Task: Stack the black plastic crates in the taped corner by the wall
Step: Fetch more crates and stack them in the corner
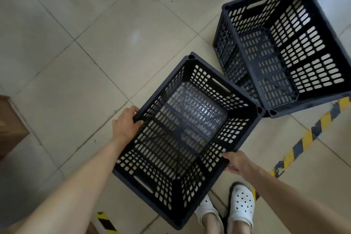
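Near the striped floor tape point(303, 138), the left hand point(124, 125) and right hand point(236, 163) grip opposite rims of the near crate point(182, 138); its far corner is just beside the far crate point(284, 47).

Near crate point(182, 138): black plastic, rectangular, open top facing up, walls and base perforated with rows of slots, a handle slot in each end wall; empty; held at its two long rims, tilted slightly; its far corner is close against the far crate point(284, 49). Far crate: same black slotted construction, empty, open top up, standing on the tiled floor point(114, 43) just inside the yellow-and-black tape line point(311, 135).
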A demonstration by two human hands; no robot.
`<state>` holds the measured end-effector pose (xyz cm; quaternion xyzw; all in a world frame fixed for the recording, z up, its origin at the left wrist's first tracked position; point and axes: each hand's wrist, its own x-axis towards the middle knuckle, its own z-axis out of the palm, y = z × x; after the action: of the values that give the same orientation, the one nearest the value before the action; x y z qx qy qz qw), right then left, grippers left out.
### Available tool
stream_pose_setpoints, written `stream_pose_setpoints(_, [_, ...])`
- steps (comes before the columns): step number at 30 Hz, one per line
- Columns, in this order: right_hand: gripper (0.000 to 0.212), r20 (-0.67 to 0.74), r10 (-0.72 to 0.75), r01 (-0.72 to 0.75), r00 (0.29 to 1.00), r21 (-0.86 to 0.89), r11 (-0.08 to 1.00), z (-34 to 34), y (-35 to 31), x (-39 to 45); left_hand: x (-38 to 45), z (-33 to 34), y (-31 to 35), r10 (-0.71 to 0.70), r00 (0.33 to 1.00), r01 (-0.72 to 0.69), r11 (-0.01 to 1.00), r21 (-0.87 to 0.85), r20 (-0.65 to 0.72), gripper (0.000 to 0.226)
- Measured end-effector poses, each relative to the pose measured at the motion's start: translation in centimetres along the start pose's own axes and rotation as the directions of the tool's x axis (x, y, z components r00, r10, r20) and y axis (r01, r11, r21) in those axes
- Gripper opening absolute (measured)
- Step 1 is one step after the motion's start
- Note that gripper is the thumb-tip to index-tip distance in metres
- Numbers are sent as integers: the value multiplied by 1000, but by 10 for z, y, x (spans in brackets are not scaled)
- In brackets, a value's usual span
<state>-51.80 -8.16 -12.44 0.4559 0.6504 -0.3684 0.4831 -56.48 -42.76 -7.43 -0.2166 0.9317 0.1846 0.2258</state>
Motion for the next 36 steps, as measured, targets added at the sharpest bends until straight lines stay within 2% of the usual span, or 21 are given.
stream_pose_setpoints(4, [23,26,-72,74,997,-77,994,-1,-19,-44,-33,-50,3,-107,992,96,984,-151,-67,37])
stream_pose_setpoints(7, [15,19,-166,167,986,-139,976,5,-47,-97,-50,-109,4,-152,986,141,980,-137,-71,28])
stream_pose_setpoints(10, [14,11,-261,259,965,-176,950,0,-81,-161,-73,-184,15,-146,987,138,984,-111,-73,29])
stream_pose_setpoints(12, [23,57,-364,368,930,-204,907,-7,-107,-205,-94,-238,21,-128,986,120,989,-82,-109,28])
stream_pose_setpoints(14, [20,73,-461,463,884,-267,845,-18,-132,-255,-116,-289,26,-104,982,97,994,-54,-160,25])
stream_pose_setpoints(18, [24,-28,-618,554,786,-412,724,-42,-174,-355,-178,-378,35,-75,955,86,996,26,-287,25])
stream_pose_setpoints(20, [30,-82,-699,598,710,-453,661,-56,-191,-404,-214,-412,37,-71,936,97,994,57,-345,27])
stream_pose_setpoints(24, [35,-107,-863,684,494,-566,461,-84,-223,-503,-282,-458,32,-128,896,131,991,-22,-426,32])
stream_pose_setpoints(27, [32,-121,-936,734,331,-591,336,-96,-239,-570,-330,-478,38,-190,860,163,982,-98,-473,32])
stream_pose_setpoints(31, [20,-118,-982,813,150,-550,190,-105,-238,-632,-387,-489,57,-262,788,200,965,-170,-557,28])
stream_pose_setpoints(36, [22,14,-1000,854,27,-520,16,-124,-221,-671,-456,-490,79,-373,678,253,927,-275,-633,27])
